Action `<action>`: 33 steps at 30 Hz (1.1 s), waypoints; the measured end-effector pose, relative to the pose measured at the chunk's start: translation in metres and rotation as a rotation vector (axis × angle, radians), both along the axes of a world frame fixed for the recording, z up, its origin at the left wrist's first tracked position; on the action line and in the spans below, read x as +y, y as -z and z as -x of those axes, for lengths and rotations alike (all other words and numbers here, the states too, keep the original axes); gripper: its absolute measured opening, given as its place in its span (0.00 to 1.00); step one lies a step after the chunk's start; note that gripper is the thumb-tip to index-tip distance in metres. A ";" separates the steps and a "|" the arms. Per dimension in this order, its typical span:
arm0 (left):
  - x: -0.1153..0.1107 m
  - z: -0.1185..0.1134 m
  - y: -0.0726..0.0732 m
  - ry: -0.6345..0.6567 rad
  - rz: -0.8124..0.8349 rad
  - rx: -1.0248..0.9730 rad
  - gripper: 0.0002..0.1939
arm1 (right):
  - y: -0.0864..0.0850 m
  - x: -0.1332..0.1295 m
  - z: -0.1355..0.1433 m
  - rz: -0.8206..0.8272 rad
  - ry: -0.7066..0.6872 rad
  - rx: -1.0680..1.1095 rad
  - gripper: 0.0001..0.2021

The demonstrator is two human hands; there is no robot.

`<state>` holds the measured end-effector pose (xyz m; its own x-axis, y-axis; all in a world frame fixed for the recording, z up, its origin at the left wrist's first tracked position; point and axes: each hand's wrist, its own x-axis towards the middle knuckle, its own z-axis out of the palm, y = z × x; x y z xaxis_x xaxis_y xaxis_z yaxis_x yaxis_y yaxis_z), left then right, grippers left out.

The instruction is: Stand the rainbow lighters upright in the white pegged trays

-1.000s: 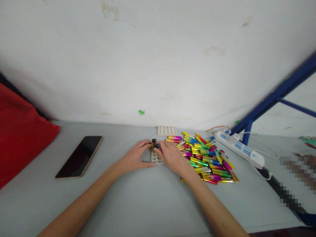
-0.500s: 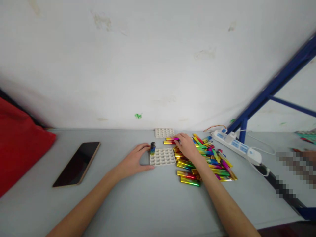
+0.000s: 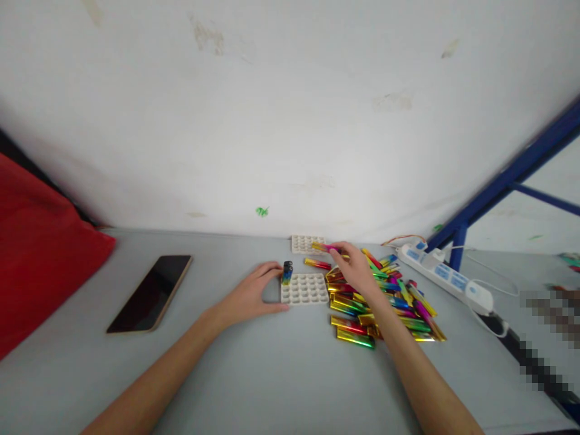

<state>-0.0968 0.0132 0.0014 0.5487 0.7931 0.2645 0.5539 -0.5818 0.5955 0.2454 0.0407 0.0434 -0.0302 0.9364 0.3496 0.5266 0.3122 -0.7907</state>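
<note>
A dark phone (image 3: 151, 293) lies flat on the grey worktop (image 3: 254, 374), well to the left, and a red cloth bundle (image 3: 43, 254) sits at the far left edge. On the right, a white power strip (image 3: 446, 278) with blue sockets rests near a blue metal frame (image 3: 507, 175), against the stained white wall (image 3: 272, 109), which bears a small green mark (image 3: 261, 211).

No text, label, brand or number is legible anywhere. The white power strip with pale blue sockets (image 3: 446, 277) carries no print that can be made out, the black phone screen (image 3: 151, 292) is dark, and the green mark on the white wall (image 3: 261, 211) is only a scribble — not a legible word.
</note>
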 end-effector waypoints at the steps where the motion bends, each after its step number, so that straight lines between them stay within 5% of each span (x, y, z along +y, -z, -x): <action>1: 0.000 0.000 0.000 0.002 -0.001 0.000 0.42 | -0.002 -0.003 0.004 0.033 0.007 0.150 0.20; 6: -0.001 0.000 -0.001 -0.005 0.011 0.011 0.43 | -0.012 -0.017 0.030 0.196 0.006 0.823 0.29; 10: -0.001 0.001 -0.001 -0.006 0.009 0.019 0.43 | -0.009 -0.029 0.047 0.244 -0.023 1.011 0.31; 17: -0.001 0.003 -0.002 -0.015 0.018 0.039 0.44 | -0.001 -0.055 0.076 0.384 -0.270 0.694 0.31; 24: 0.000 0.005 0.000 -0.013 0.007 0.015 0.42 | -0.002 -0.069 0.090 0.136 -0.088 0.250 0.31; 33: 0.000 0.005 0.000 -0.018 0.020 0.009 0.42 | 0.006 -0.069 0.092 0.210 -0.001 0.201 0.23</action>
